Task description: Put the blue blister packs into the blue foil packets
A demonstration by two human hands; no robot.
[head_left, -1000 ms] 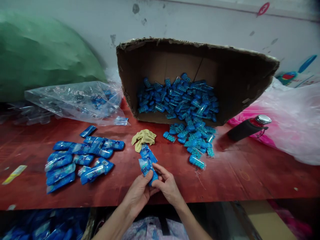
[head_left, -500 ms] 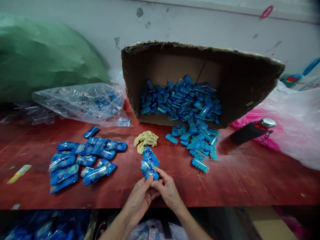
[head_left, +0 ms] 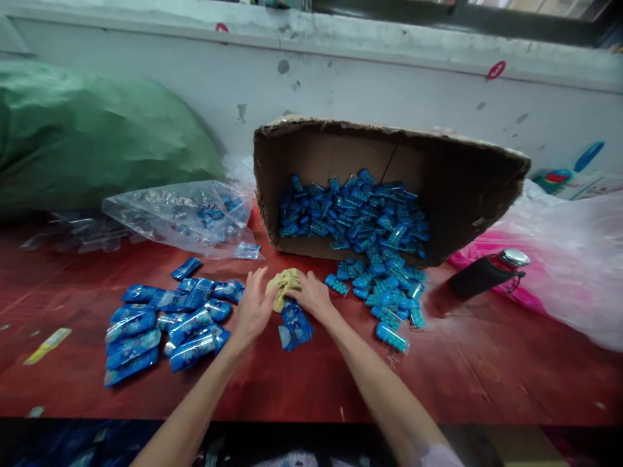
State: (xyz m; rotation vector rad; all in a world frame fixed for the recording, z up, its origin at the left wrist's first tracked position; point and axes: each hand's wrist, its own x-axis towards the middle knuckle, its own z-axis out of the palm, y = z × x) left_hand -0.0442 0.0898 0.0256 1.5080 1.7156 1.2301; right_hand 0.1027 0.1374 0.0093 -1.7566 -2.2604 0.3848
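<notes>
A crumpled yellow cloth (head_left: 284, 285) lies mid-table between my two hands. My left hand (head_left: 256, 301) is at its left side, fingers apart, holding nothing. On the cloth's right edge rest the fingers of my right hand (head_left: 311, 295); whether they grip it is unclear. Flat blue printed sleeves (head_left: 294, 326) lie just below the cloth. At the left is a group of filled blue packets (head_left: 134, 324). Small bottles with blue caps and blue beads (head_left: 384, 285) spill out of a cardboard box (head_left: 413, 146) that lies on its side.
Behind the packets, a clear plastic bag (head_left: 180, 214) holds small blue pieces. A large green sack (head_left: 97, 136) stands at the back left. To the right are a black-sleeved flask (head_left: 479, 275) and pink and white plastic (head_left: 564, 253). The table (head_left: 462, 363) is red.
The blue packet that was in both hands is now with the group at the left. Both hands have parted and moved forward to the cloth. The view has tilted up slightly.
</notes>
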